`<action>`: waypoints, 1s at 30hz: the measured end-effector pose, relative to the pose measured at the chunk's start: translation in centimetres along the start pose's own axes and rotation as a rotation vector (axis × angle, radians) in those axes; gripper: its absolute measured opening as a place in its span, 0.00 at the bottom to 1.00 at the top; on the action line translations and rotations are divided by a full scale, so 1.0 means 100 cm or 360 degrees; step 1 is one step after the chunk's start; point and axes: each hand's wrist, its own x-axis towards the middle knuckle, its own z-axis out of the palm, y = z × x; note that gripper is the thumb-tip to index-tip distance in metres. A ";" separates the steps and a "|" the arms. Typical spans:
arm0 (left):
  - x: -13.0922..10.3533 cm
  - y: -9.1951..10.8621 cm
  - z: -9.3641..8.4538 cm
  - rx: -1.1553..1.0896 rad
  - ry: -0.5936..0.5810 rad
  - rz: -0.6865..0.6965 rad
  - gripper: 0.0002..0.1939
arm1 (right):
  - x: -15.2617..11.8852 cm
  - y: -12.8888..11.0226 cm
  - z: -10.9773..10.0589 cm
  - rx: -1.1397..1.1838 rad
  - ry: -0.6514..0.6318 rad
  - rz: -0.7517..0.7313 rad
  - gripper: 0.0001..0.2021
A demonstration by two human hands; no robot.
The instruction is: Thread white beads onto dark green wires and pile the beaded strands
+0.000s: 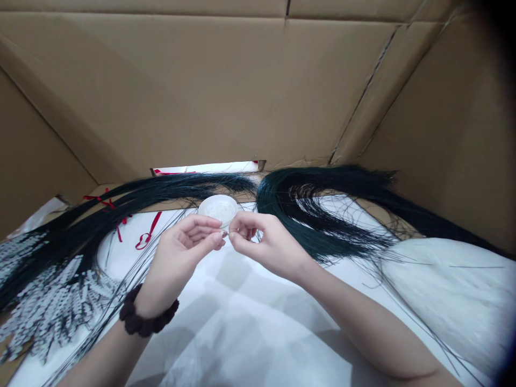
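Note:
My left hand (189, 239), with a dark scrunchie (148, 317) on its wrist, pinches thumb against forefinger. A tiny thin piece (224, 234) shows at those fingertips, too small to name. Facing it, my right hand (262, 239) is also closed in a pinch, its fingertips almost touching the left ones; what it holds is hidden. Just behind both hands sits a shallow white bowl (217, 207) with small clear or white bits in it, its front rim partly covered by my fingers.
Bundles of dark thin strands lie left (161, 191) and right (278, 209). White-trimmed strand ends (60, 306) fan out at left, near red ribbon (149, 231). A white plastic bag (451, 290) rests at right. Cardboard walls (181, 91) enclose the white surface (226, 322).

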 end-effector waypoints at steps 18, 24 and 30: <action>-0.005 0.004 0.002 0.0251 0.0093 0.0146 0.08 | -0.003 -0.003 0.000 -0.0205 0.0003 0.0003 0.05; -0.008 0.003 0.000 0.0504 0.0010 0.0320 0.06 | -0.004 -0.002 0.001 -0.0338 -0.0015 -0.0068 0.05; -0.005 0.004 -0.003 0.0593 -0.0109 0.0343 0.04 | -0.001 -0.001 -0.002 -0.0137 -0.0085 -0.0006 0.05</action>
